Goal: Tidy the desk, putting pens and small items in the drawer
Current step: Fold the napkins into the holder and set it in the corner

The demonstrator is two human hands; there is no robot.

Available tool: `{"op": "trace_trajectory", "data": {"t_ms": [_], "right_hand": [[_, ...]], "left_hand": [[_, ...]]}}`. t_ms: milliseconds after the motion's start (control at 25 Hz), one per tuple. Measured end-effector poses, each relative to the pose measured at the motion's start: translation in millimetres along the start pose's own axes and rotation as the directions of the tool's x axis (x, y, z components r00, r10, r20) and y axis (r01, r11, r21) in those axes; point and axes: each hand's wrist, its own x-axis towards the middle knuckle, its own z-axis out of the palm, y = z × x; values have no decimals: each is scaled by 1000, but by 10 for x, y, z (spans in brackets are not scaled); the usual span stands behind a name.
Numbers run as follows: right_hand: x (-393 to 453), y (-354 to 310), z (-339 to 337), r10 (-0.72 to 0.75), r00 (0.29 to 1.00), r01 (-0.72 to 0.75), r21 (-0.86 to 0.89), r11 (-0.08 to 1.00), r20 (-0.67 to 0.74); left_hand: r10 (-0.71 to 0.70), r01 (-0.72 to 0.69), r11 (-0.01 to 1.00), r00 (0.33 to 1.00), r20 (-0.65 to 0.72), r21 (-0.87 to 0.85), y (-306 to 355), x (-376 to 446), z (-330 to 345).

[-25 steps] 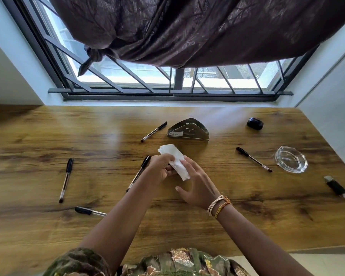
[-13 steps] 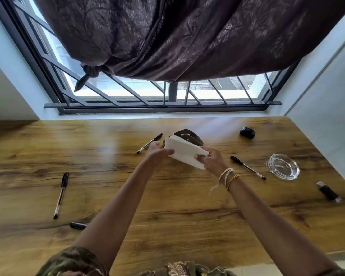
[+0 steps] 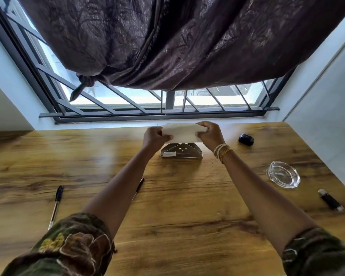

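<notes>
Fingers (image 3: 168,137) of the left hand (image 3: 154,136) and right hand (image 3: 210,134) pinch opposite ends of a white napkin (image 3: 182,131) above the metal holder (image 3: 181,152) near the desk's (image 3: 177,226) far edge, pens (image 3: 56,204) lying toward its left edge.

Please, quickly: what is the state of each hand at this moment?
Left hand: closed, its grip on the left end of the white napkins.
Right hand: closed, its grip on the right end of the same napkins.

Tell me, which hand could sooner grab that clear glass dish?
Probably the right hand: the glass dish lies on its side of the desk, though both hands currently grip the white napkin.
</notes>
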Motion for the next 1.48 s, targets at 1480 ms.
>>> {"op": "trace_trajectory", "data": {"t_ms": [1480], "right_hand": [[-234,702,245,226,955,-199,-147,969,193]], "left_hand": [[-74,7,949,977,199,315,-519,51,168]]}}
